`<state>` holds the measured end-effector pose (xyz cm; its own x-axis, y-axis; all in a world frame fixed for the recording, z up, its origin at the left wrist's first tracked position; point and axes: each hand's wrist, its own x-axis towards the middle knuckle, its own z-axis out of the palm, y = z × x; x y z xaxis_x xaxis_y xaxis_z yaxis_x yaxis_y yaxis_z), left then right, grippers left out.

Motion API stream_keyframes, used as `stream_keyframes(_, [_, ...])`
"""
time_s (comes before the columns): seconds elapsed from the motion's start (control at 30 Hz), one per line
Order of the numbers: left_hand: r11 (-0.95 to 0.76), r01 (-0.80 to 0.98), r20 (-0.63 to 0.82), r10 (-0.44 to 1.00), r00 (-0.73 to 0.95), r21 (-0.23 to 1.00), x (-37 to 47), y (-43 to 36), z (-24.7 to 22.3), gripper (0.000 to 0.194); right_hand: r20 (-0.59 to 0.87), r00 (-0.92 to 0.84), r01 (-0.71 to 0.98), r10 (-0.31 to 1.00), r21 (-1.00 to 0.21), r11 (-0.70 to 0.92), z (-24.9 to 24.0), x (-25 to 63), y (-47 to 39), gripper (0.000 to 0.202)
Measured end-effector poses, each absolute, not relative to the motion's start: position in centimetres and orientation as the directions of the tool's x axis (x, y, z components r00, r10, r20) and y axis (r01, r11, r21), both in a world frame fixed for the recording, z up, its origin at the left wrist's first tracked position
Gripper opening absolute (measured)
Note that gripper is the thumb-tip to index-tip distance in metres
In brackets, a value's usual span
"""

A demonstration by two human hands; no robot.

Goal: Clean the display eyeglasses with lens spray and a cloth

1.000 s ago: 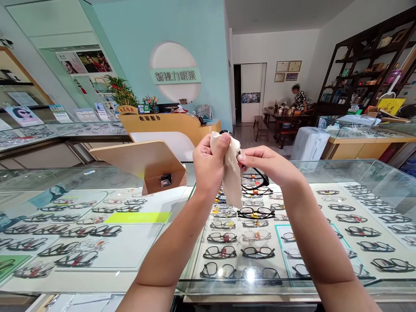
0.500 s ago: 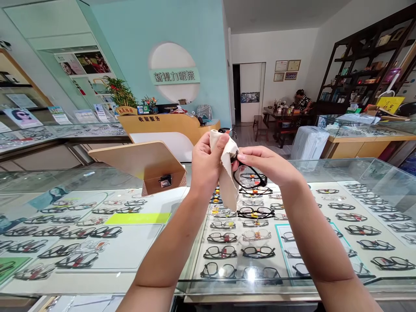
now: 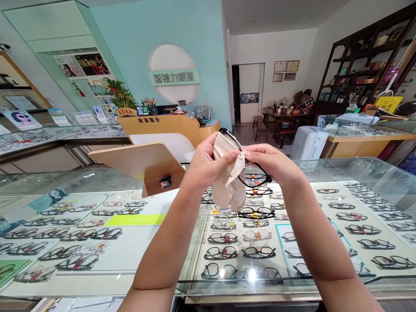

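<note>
Above the glass counter, my left hand [image 3: 208,162] pinches a beige cloth [image 3: 229,186] around one lens of a pair of black-framed glasses [image 3: 259,185]. The cloth hangs down below my fingers and covers that lens. My right hand [image 3: 271,162] is closed on the frame near its middle, with the other lens uncovered beneath its fingers. Both hands nearly touch at the bridge. Part of the black rim shows above the cloth.
Below is a glass display case [image 3: 195,284] holding rows of glasses. A wooden-backed stand [image 3: 139,162] rests on it at left. Beyond are a cashier desk [image 3: 169,125], a wrapped package [image 3: 308,143] and a person [image 3: 306,103] at a dark table.
My left thumb has moved down and right over the cloth, which now spreads wider over the lens. More black rim shows at the top. The seated person has shifted slightly right.
</note>
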<state>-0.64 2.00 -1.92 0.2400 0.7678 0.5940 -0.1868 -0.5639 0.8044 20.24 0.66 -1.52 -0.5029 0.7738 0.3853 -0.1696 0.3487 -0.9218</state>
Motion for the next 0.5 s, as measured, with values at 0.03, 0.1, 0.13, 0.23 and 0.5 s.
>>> stream_keyframes(0.03, [-0.568,-0.175,0.595,0.764,0.250,0.804,-0.9,2.0,-1.8,0.049,0.376,-0.518,-0.175,0.768,-0.926,0.336,-1.5,20.2,0.6,0.034])
stream_keyframes(0.1, [-0.580,-0.158,0.600,0.750,0.279,0.799,-1.4,1.9,-1.5,0.045,0.363,-0.529,-0.188,0.767,-0.931,0.311,-1.2,20.2,0.4,0.034])
stream_keyframes(0.13, [-0.581,-0.153,0.597,0.742,0.303,0.800,-1.6,1.9,-1.3,0.044,0.362,-0.528,-0.191,0.768,-0.932,0.308,-1.1,20.2,0.3,0.034])
stream_keyframes(0.23, [-0.550,-0.156,0.561,0.719,0.411,0.820,-2.5,1.9,-0.7,0.042,0.374,-0.527,-0.181,0.764,-0.927,0.329,-0.8,20.4,0.1,0.034])
stream_keyframes(0.5, [-0.555,-0.135,0.548,0.698,0.460,0.821,-3.1,2.1,-0.8,0.045,0.337,-0.517,-0.214,0.787,-0.941,0.263,-0.6,20.3,0.0,0.035])
